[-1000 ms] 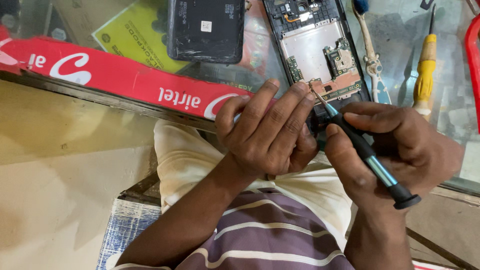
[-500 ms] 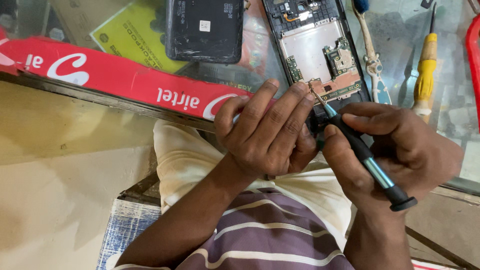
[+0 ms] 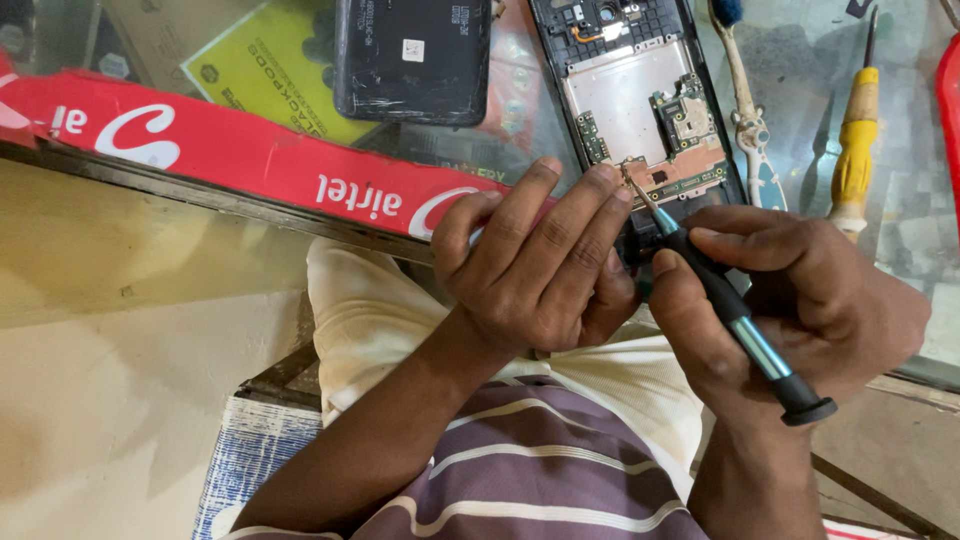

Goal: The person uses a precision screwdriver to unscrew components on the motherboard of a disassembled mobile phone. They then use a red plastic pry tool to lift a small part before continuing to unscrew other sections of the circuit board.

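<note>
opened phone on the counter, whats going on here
A person is working on an opened phone that lies on a glass counter, its circuit boards exposed. The right hand holds a small precision screwdriver with its tip on the phone's lower board. The left hand steadies the phone's lower end. A black back cover lies to the left, and a yellow-handled screwdriver and a small brush to the right.

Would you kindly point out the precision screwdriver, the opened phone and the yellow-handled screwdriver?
precision screwdriver [image 3: 735,320], head view, on the black and blue shaft held in the right hand.
opened phone [image 3: 625,95], head view, on the bare metal plate inside its frame.
yellow-handled screwdriver [image 3: 855,150], head view, on the yellow handle.
</note>
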